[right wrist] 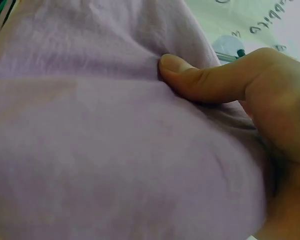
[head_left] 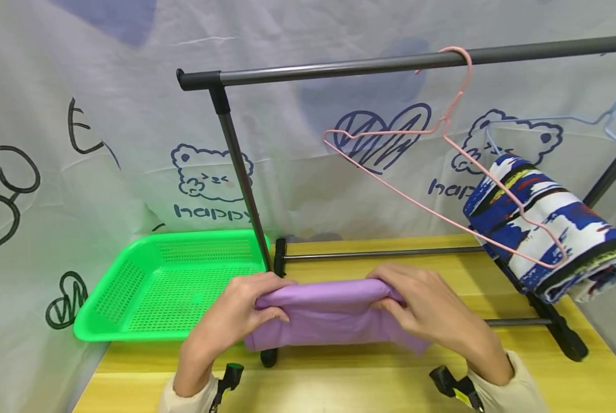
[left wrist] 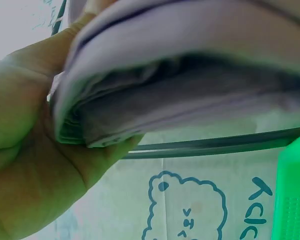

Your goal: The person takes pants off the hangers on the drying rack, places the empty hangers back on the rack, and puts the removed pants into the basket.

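A folded piece of purple cloth (head_left: 334, 315) is stretched between both hands, in front of the rack. My left hand (head_left: 238, 312) grips its left end, thumb on the near side and fingers over the top. At the other end my right hand (head_left: 424, 301) pinches it the same way; the right wrist view shows the thumb (right wrist: 190, 75) pressing into the fabric. Folded layers of the purple cloth (left wrist: 190, 100) form an open loop in the left wrist view. Above and behind hangs a bare pink hanger (head_left: 444, 123).
A black clothes rack (head_left: 334, 70) stands on the yellow wooden table (head_left: 339, 384). On its right, a blue hanger (head_left: 550, 119) carries a blue, white and black patterned cloth (head_left: 556, 223). A green plastic basket (head_left: 132, 335) sits left, by the rack's post. A printed white curtain (head_left: 287, 172) hangs behind.
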A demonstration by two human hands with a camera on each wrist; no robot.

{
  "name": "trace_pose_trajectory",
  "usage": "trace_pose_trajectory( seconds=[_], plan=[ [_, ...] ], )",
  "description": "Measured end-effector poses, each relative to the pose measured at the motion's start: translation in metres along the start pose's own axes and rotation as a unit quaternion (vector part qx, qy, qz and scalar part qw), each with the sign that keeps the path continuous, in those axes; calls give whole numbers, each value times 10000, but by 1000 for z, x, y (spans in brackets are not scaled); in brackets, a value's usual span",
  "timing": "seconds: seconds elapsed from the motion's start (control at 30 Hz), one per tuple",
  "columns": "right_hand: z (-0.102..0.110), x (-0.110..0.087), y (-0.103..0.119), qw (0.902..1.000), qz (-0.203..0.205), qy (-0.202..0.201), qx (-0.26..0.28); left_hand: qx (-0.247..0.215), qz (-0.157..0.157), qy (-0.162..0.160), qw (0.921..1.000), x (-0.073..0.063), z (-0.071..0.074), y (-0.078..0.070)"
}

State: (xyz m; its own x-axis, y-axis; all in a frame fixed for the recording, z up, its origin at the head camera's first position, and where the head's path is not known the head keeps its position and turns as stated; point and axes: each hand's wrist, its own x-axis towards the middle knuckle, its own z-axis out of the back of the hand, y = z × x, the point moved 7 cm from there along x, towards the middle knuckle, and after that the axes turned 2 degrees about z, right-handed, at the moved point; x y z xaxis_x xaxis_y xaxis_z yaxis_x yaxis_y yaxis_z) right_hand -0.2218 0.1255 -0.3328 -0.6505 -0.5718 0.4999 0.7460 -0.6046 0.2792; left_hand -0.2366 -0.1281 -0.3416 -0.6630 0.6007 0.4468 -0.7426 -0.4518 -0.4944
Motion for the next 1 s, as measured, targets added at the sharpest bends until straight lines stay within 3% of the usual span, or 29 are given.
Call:
trace_pose_trajectory(
  seconds=[0.27, 0.47, 0.63, 0.73, 0.87, 1.0],
  plan=[
    [1, 6, 7, 9993, 286, 106, -206, 1040, 27, 536, 9931, 6, 0, -2],
    [1, 11, 11, 9988, 369, 265, -172, 1121, 218, 1119, 9871, 8, 1, 0],
    [1, 20, 20, 9978, 545, 358, -64, 1275, 453, 1344, 9816, 0, 8, -1],
    [0, 27, 28, 9969, 681, 398, 59, 1377, 482, 1284, 9809, -7, 17, -2],
    [-2, 37, 40, 9957, 802, 447, 111, 1624, 108, 969, 9819, -14, 31, -7],
    [-5, 47, 52, 9946, 923, 480, 12, 1939, -136, 744, 9781, -21, 47, -10]
  ],
)
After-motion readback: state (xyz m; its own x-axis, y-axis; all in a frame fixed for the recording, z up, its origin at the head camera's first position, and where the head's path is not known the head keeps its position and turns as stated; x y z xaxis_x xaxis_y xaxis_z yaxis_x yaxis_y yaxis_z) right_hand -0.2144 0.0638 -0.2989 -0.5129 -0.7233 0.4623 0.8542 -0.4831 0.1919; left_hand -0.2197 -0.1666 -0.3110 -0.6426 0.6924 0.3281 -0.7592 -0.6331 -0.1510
